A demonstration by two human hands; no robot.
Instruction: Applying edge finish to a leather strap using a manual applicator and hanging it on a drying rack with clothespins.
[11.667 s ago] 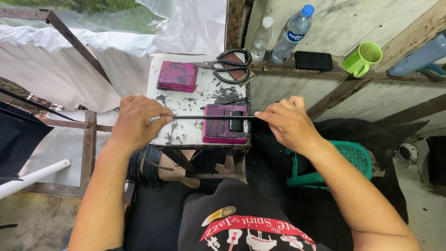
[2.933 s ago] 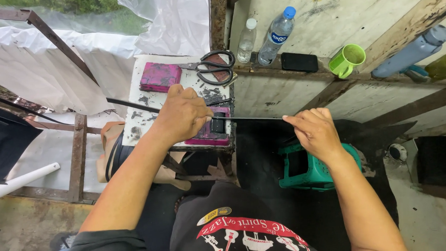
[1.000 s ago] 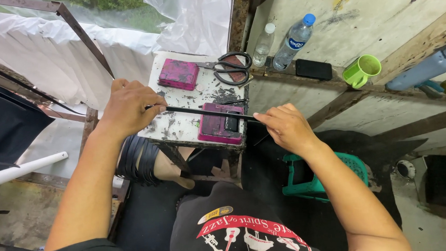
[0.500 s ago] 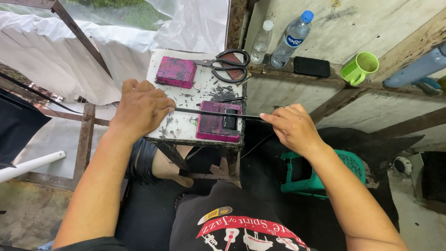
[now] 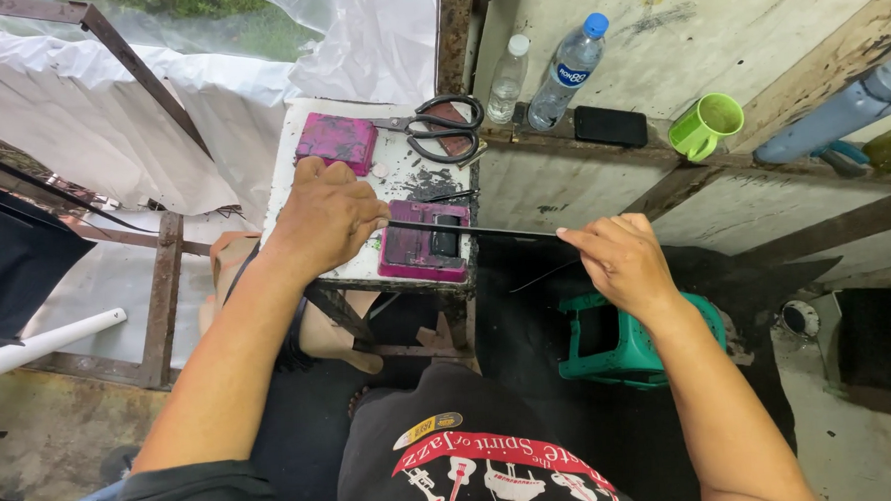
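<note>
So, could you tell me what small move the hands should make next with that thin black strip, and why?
Probably draw the thin black strip sideways through the magenta block: the left hand and right hand hold its two ends, and it lies across the block.

Soft, even daylight enters from the translucent sheeting (image 5: 356, 34) at my upper left. Shadows stay faint. Focus is sharp at centre; wide-angle distortion bends the frame edges.
</note>
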